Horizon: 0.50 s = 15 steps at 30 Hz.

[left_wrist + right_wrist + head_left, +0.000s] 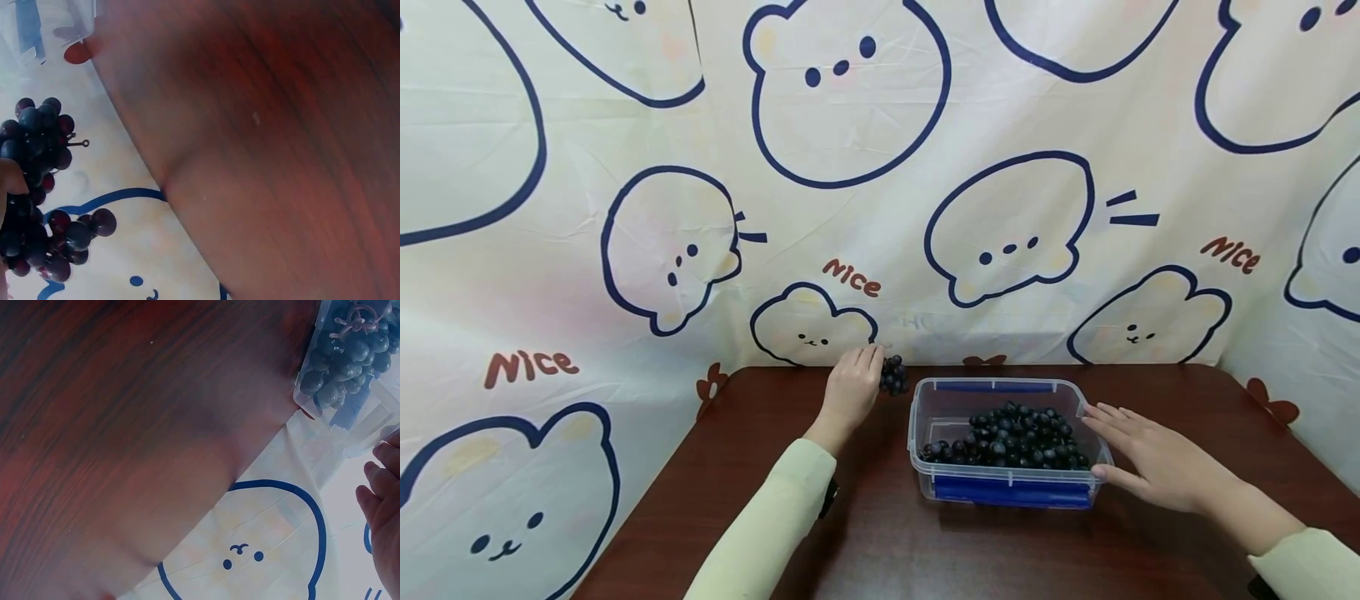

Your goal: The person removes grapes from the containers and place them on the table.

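A clear plastic box (1011, 485) with blue clips stands on the table, dark grapes (1011, 437) heaped inside it. Left of the box, my left hand (852, 387) holds a small bunch of dark grapes (893, 375) near the table's back edge. In the left wrist view that bunch (37, 140) shows large, with a fingertip against it and a bit of stem sticking out. My right hand (1157, 458) rests at the box's right side, its fingers extended. The right wrist view shows several fingers (382, 487) beside the box and the grapes (350, 356) within.
The dark red-brown wooden table (880, 542) runs back to a pale cloth (865, 225) with blue bear outlines, which hangs behind it and along both sides. Bare table surface lies in front of the box and to its left.
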Tool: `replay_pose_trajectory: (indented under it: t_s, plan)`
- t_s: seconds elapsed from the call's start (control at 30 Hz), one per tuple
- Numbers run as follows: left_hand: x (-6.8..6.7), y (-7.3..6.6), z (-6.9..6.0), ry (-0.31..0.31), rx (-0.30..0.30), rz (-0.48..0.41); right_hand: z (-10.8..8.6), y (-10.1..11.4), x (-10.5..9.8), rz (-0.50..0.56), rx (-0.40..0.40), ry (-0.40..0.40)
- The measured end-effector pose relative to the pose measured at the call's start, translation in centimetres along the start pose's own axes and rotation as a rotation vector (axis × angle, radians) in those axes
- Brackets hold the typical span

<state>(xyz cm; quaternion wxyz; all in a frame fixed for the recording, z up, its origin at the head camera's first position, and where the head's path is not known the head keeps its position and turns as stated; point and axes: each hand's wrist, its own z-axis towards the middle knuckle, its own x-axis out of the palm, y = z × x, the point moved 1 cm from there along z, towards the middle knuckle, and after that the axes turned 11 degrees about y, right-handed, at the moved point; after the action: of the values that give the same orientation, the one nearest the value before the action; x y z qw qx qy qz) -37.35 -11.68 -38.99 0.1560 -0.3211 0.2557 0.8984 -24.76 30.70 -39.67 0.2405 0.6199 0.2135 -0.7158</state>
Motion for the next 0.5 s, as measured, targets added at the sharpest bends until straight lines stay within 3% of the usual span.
replay_pose_trajectory:
  t_s: [0.17,0.37,0.5]
  plan:
    - [0.6,-0.5,-0.2,0.044,-0.012,0.018,0.0,0.0,0.0,0.013,0.006,0.007]
    - [1.3,-0.9,-0.7,0.15,-0.033,0.056,-0.1,0.0,0.1,0.016,0.019,0.018]
    - [1.6,-1.1,-1.1,0.174,-0.051,0.07,0.0,0.0,0.1,0.02,0.023,0.025]
